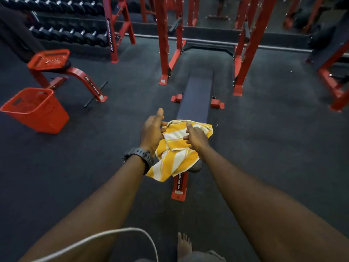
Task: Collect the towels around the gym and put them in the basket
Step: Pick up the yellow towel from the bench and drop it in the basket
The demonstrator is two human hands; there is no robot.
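A crumpled yellow-and-white striped cloth towel (179,148) lies on the near end of the dark padded table (197,97), between both hands. The left hand (153,129) and right hand (196,138) hover spread-fingered over it. A red plastic basket (35,110) stands well apart on the floor at left.

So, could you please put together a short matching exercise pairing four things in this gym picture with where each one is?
Things:
1. striped towel
2. basket
3. dumbbells
4. wristwatch

Places:
A. on the rack at the far left
B. on the left wrist
C. draped over the near end of the bench
D. on the floor at the left, tilted

Pairs: 1-C, 2-D, 3-A, 4-B
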